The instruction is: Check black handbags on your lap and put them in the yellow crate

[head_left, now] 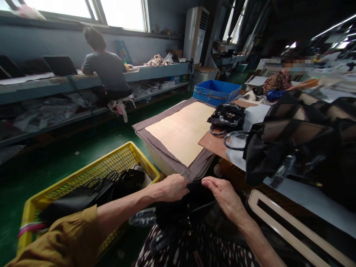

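A black handbag (174,215) lies across my lap, dark against the patterned cloth there. Clear plastic wraps a part at its left side, and small metal fittings glint near its middle. My left hand (174,188) is closed on the bag's far edge, knuckles up. Opposite it, my right hand (226,196) pinches the same edge with thumb and fingers together. A short stretch of black material shows between the two hands. The bag's lower part is too dark to make out.
At my left stands a yellow crate (140,157) holding black bags. Ahead is a board-topped bin (178,129), with a blue tub (197,94) behind. Black handbags (289,148) crowd the table on my right, above a pale slotted frame (294,222). Two people sit farther off.
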A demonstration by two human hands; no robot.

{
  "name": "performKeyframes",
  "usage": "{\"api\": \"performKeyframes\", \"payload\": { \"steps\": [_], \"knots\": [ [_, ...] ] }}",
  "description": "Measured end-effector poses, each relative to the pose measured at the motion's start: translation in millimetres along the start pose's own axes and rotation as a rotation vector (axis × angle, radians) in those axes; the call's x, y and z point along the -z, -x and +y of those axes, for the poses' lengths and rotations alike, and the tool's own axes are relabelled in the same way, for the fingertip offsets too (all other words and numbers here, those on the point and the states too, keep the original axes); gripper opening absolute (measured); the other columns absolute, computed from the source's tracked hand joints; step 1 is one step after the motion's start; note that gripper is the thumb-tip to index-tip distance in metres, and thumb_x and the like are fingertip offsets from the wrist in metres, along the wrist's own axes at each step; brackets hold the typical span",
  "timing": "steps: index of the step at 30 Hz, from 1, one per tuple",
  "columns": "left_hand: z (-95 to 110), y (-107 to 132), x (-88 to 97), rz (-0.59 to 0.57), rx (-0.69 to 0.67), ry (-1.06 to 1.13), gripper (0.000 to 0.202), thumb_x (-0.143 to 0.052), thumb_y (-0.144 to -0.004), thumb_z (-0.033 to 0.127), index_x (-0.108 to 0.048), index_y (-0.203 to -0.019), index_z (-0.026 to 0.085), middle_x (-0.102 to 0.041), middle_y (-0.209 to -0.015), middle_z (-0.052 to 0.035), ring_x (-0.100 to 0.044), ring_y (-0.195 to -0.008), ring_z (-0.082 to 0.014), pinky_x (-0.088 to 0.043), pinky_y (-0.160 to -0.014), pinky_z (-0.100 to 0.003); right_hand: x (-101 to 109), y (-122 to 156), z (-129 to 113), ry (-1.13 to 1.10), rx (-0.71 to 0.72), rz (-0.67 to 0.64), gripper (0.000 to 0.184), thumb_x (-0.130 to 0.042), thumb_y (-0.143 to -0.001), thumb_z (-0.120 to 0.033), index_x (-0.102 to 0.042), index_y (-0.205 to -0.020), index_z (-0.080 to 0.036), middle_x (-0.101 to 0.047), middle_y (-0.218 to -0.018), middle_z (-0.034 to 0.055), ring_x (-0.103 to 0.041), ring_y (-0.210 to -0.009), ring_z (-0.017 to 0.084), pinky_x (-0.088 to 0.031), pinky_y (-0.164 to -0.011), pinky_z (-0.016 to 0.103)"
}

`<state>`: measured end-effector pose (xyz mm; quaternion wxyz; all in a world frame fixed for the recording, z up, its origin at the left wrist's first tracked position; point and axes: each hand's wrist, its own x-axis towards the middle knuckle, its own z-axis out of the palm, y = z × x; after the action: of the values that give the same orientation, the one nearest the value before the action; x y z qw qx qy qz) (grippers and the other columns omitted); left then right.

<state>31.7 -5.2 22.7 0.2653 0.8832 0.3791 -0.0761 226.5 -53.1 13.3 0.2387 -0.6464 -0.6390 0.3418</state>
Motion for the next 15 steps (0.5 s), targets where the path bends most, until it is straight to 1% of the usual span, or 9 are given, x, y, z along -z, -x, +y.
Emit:
{"api": "performKeyframes", "payload": {
  "steps": [2, 3, 4, 6, 7, 9, 11, 13, 15],
  "knots": [
    [-2, 1, 7.1, 0.0, 0.043, 0.045, 0.029, -0.043, -0.079, 0.028, -0.066, -0.079, 0.011, -0.065, -0.069, -0.0102, -0.059, -0.061, -0.0182, -0.04, -0.052, -0.023, 1, -1, 12, -0.234, -0.12, 0.098, 0.044, -0.035, -0.086, -0.049, -0.062, -0.096, -0.016, -0.069, -0.09, 0.0088, -0.063, -0.085, 0.021, -0.047, -0.073, 0.029],
    [-3, 1, 10.8, 0.0, 0.063, 0.058, 0.029, -0.042, -0.078, 0.027, -0.066, -0.077, 0.011, -0.064, -0.067, -0.0099, -0.058, -0.058, -0.0174, -0.039, -0.049, -0.022, 2, 0, 16, -0.316, -0.176, 0.131, 0.047, -0.034, -0.086, -0.05, -0.06, -0.101, -0.014, -0.068, -0.094, 0.0116, -0.063, -0.087, 0.021, -0.049, -0.073, 0.03],
    [-4, 2, 14.2, -0.002, 0.081, 0.063, 0.03, -0.042, -0.077, 0.026, -0.067, -0.076, 0.01, -0.064, -0.065, -0.0099, -0.057, -0.055, -0.0168, -0.038, -0.047, -0.022, 2, 1, 20, -0.365, -0.217, 0.142, 0.05, -0.033, -0.086, -0.052, -0.057, -0.105, -0.012, -0.067, -0.097, 0.0139, -0.063, -0.089, 0.022, -0.05, -0.073, 0.031],
    [-4, 3, 18.1, -0.004, 0.117, 0.064, 0.031, -0.041, -0.076, 0.026, -0.067, -0.073, 0.009, -0.063, -0.063, -0.0103, -0.056, -0.053, -0.0164, -0.037, -0.045, -0.022, 1, 4, 20, -0.364, -0.249, 0.099, 0.053, -0.031, -0.085, -0.053, -0.054, -0.11, -0.012, -0.064, -0.104, 0.0153, -0.062, -0.094, 0.023, -0.05, -0.074, 0.032],
    [-3, 3, 18.6, -0.005, 0.135, 0.064, 0.031, -0.041, -0.076, 0.026, -0.067, -0.072, 0.009, -0.063, -0.062, -0.0106, -0.056, -0.052, -0.0165, -0.037, -0.045, -0.022, 0, 6, 17, -0.321, -0.252, 0.068, 0.052, -0.032, -0.085, -0.054, -0.054, -0.111, -0.013, -0.064, -0.107, 0.0148, -0.061, -0.096, 0.023, -0.049, -0.075, 0.032],
    [-1, 3, 16.9, -0.008, 0.167, 0.062, 0.032, -0.04, -0.075, 0.026, -0.067, -0.071, 0.009, -0.062, -0.061, -0.0111, -0.056, -0.052, -0.0169, -0.037, -0.045, -0.022, -2, 10, 6, -0.157, -0.263, 0.045, 0.049, -0.039, -0.083, -0.051, -0.052, -0.114, -0.016, -0.063, -0.108, 0.0127, -0.061, -0.097, 0.023, -0.047, -0.078, 0.032],
    [0, 2, 13.5, -0.003, 0.193, 0.059, 0.032, -0.04, -0.075, 0.027, -0.067, -0.071, 0.009, -0.062, -0.06, -0.0115, -0.057, -0.053, -0.0183, -0.038, -0.045, -0.023, -4, 11, -7, 0.053, -0.273, 0.053, 0.042, -0.045, -0.081, -0.045, -0.054, -0.111, -0.017, -0.066, -0.102, 0.0105, -0.061, -0.093, 0.023, -0.045, -0.076, 0.032],
    [2, 1, 11.0, -0.003, 0.218, 0.055, 0.031, -0.041, -0.075, 0.027, -0.066, -0.073, 0.01, -0.063, -0.063, -0.0121, -0.06, -0.057, -0.0201, -0.039, -0.047, -0.023, -5, 9, -16, 0.237, -0.277, 0.035, 0.032, -0.044, -0.081, -0.043, -0.059, -0.095, -0.019, -0.069, -0.09, 0.0089, -0.062, -0.084, 0.023, -0.043, -0.066, 0.03],
    [4, 1, 10.7, 0.011, 0.241, 0.035, 0.029, -0.042, -0.075, 0.028, -0.066, -0.076, 0.011, -0.065, -0.07, -0.0131, -0.062, -0.064, -0.0221, -0.042, -0.051, -0.025, -5, 5, -21, 0.337, -0.275, -0.012, 0.032, -0.04, -0.083, -0.044, -0.059, -0.075, -0.02, -0.069, -0.078, 0.0081, -0.062, -0.074, 0.021, -0.039, -0.057, 0.027]
  ]
}}
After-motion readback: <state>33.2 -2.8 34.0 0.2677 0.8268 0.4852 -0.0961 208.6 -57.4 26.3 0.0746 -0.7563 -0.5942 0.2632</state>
